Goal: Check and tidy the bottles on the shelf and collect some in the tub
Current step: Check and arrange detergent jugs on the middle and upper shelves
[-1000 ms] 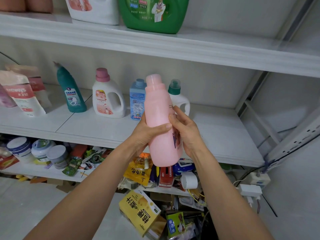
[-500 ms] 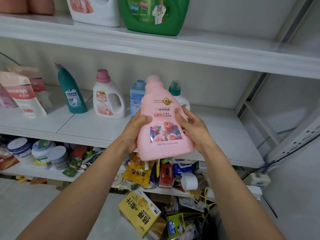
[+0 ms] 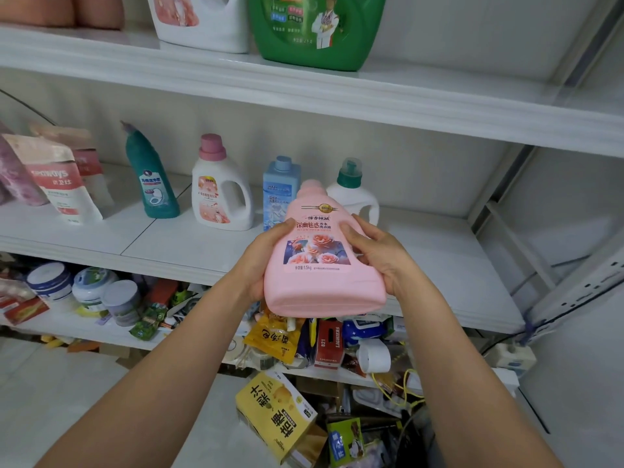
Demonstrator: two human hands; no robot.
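Observation:
I hold a pink detergent bottle (image 3: 322, 285) with a rose label in front of the middle shelf (image 3: 209, 246), tilted back with its label facing me. My left hand (image 3: 261, 258) grips its left side and my right hand (image 3: 378, 255) grips its right side. Behind it on the shelf stand a teal toilet-cleaner bottle (image 3: 152, 177), a white bottle with a pink cap (image 3: 219, 194), a light blue bottle (image 3: 278, 187) and a white bottle with a green cap (image 3: 354, 194). No tub is in view.
The top shelf (image 3: 304, 92) carries a green jug (image 3: 317, 28) and a white jug (image 3: 202, 21). Refill pouches (image 3: 57, 177) stand at the left. The lower shelf holds tins (image 3: 91, 292), packets and a yellow box (image 3: 273, 420). A metal shelf frame (image 3: 526, 238) is at the right.
The pink bottle turned from edge-on to label facing me and dropped slightly lower. Both hands shifted to its sides.

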